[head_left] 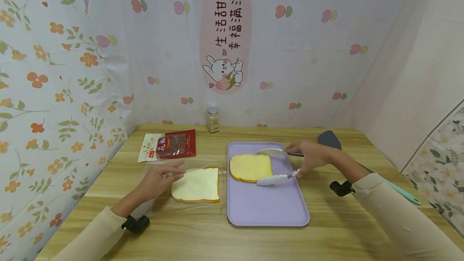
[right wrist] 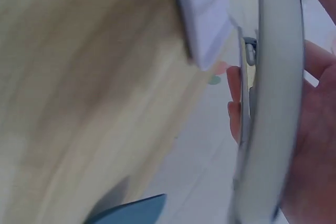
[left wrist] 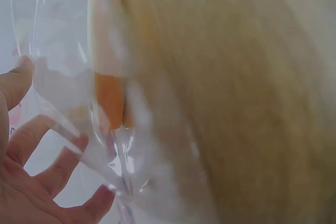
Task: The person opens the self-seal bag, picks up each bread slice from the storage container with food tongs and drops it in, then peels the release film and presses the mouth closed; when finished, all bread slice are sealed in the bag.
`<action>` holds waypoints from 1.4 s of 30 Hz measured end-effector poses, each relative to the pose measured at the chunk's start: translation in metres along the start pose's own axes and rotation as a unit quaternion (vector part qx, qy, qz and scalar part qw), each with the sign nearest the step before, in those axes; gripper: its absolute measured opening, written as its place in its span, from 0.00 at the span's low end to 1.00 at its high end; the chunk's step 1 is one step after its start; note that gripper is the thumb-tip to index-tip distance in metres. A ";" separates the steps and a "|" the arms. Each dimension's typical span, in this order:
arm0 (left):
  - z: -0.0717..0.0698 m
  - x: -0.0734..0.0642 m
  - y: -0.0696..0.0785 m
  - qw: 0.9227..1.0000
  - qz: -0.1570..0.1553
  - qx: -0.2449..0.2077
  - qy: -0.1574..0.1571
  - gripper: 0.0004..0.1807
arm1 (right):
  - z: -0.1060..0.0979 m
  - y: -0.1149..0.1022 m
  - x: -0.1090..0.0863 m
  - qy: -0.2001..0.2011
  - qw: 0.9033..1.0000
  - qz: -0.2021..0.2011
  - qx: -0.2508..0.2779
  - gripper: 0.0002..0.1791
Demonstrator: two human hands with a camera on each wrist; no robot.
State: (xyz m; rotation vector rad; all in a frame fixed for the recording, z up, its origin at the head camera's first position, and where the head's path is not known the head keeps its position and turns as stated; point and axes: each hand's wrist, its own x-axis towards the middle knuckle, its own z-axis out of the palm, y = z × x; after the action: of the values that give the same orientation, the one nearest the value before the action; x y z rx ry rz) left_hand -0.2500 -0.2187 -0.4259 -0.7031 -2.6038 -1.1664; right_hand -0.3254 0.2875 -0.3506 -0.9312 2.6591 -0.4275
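On the purple tray [head_left: 268, 208] lies a yellow bread slice [head_left: 250, 167]. My right hand [head_left: 312, 157] grips a pair of tongs [head_left: 277, 179], whose white tips spread to either side of this slice's right end. In the right wrist view, the tongs' pale arm [right wrist: 275, 103] runs along the palm, with fingertips [right wrist: 233, 87] beyond it. Left of the tray, a paler bread slice [head_left: 197, 185] lies in a clear plastic bag [head_left: 159, 206]. My left hand [head_left: 159, 180] rests at the bag's left part, its relaxed fingers [left wrist: 63, 169] touching the film in the left wrist view.
A red and white spice packet [head_left: 177, 144] lies behind the bag. The small capped jar [head_left: 213, 121] stands at the table's back edge. To the right are a dark blue utensil head [head_left: 329, 139] and a mint-green handle [head_left: 404, 192], partly hidden by my right arm.
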 end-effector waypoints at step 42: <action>-0.001 0.003 -0.002 1.000 0.001 -0.008 0.011 0.09 | 0.030 0.027 -0.017 0.089 0.992 -0.073 0.048 0.44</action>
State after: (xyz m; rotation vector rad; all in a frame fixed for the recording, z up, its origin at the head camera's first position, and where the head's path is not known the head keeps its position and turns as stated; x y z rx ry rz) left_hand -0.2540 -0.2190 -0.4255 -0.6926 -2.5785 -1.1880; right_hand -0.3171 0.3132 -0.3851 -1.1097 2.7070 -0.6955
